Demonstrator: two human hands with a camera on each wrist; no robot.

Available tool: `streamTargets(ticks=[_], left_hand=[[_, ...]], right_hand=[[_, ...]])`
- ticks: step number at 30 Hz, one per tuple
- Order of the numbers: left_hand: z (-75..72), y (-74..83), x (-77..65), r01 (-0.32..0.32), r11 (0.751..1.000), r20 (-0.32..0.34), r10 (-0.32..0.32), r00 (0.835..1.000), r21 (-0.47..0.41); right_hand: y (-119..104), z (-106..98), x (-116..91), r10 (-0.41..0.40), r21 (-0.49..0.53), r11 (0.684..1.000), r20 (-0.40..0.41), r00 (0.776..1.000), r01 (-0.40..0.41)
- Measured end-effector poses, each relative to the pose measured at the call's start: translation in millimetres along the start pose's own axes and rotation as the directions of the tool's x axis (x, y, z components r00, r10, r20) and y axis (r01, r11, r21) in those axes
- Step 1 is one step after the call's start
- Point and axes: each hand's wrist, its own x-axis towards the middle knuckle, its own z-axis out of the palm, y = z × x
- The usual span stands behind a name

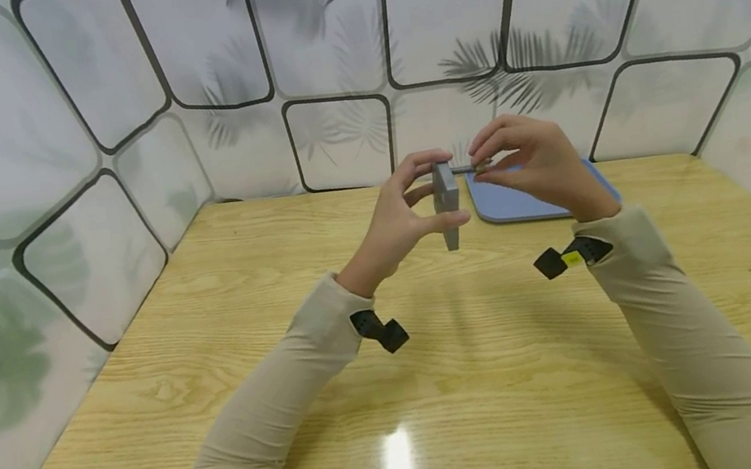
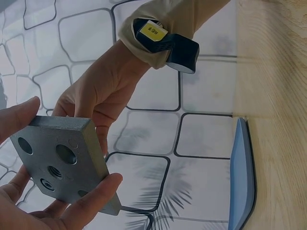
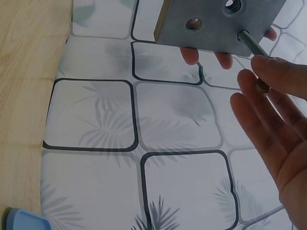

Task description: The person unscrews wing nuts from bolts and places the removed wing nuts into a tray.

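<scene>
Above the table, my left hand [image 1: 398,224] holds a grey metal block [image 1: 445,197] upright by its edges, thumb on one side and fingers on the other. Several round holes, some threaded, show on the block's face [image 2: 57,160] in the left wrist view. From the other side, my right hand [image 1: 534,160] pinches a threaded bolt [image 3: 254,44] between thumb and fingers. The bolt's far end meets a hole in the block; how deep it sits cannot be told. Its yellowish head [image 3: 262,86] shows between the fingers.
A blue tray [image 1: 517,208] lies at the back of the wooden table [image 1: 346,407], partly behind the right hand. Patterned white panels [image 1: 324,25] rise around the table's back and sides. A black camera [image 1: 381,331] is strapped on each wrist.
</scene>
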Motion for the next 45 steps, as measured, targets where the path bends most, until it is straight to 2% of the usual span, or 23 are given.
streamTargets(ticks=[4,13,17,21,26,29,36,38,41,45], left_hand=[[0.3,1.1,-0.4,-0.003,1.000,0.001,0.003,1.000,-0.009],[1.0,2.4,-0.6,0.000,1.000,0.001,0.000,1.000,-0.012],[0.5,2.2,-0.7,0.004,1.000,0.000,-0.004,1.000,-0.010],[0.0,1.8,-1.0,0.004,1.000,0.000,-0.004,1.000,-0.011],[-0.3,1.0,-1.0,-0.003,1.000,-0.001,0.003,1.000,-0.006],[-0.6,1.0,-1.1,-0.006,1.000,0.002,0.006,1.000,-0.004],[-0.4,1.9,-0.6,-0.006,1.000,0.002,0.006,1.000,-0.004],[-0.3,1.8,-0.5,-0.006,1.000,0.000,0.006,1.000,-0.003],[-0.4,1.4,-0.6,-0.006,1.000,-0.003,0.006,1.000,-0.004],[-1.1,1.6,-0.7,-0.007,1.000,-0.008,0.007,1.000,-0.008]], right_hand=[[0.5,-0.7,-0.9,0.009,0.069,0.998,0.028,1.000,-0.011],[-1.7,-1.3,-1.8,-0.006,0.123,0.992,0.112,0.994,-0.008],[-1.3,-2.1,-1.1,-0.037,0.086,0.996,0.128,0.991,0.026],[-0.3,-1.7,-0.1,-0.045,0.053,0.998,0.112,0.993,0.040],[-1.1,-0.2,0.9,-0.008,0.082,0.997,0.086,0.996,0.001],[-1.9,0.4,1.1,0.005,0.039,0.999,0.059,0.998,-0.007],[0.6,0.3,-0.7,-0.020,0.018,1.000,0.015,1.000,0.019],[2.8,-0.2,-1.5,-0.040,-0.005,0.999,0.031,0.999,0.040],[4.8,0.2,-0.9,-0.131,-0.112,0.984,0.067,0.989,0.138],[3.4,2.9,1.6,-0.289,-0.240,0.922,0.093,0.953,0.303]])
